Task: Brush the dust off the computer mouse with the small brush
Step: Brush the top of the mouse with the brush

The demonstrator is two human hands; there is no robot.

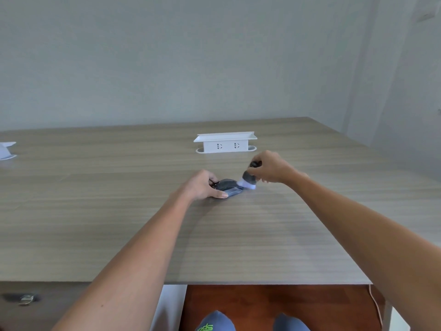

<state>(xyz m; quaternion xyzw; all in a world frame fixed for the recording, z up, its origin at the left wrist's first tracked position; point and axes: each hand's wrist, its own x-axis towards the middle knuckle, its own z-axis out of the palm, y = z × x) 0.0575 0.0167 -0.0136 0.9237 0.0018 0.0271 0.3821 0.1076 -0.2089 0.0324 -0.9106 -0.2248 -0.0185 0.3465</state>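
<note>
Left hand (205,185) pinches the mouse (229,186) down just in front of the white socket box (225,142), right hand (269,168) clamps the brush (249,180) at its right end, so I'd flick lightly outward, mouse pinned.

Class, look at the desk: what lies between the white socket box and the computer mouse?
In the head view, only bare desk lies between the socket box and mouse.

A white socket box (225,142) stands on the wooden desk (95,211), another white object, perhaps similar, (6,150) at far left.
</note>
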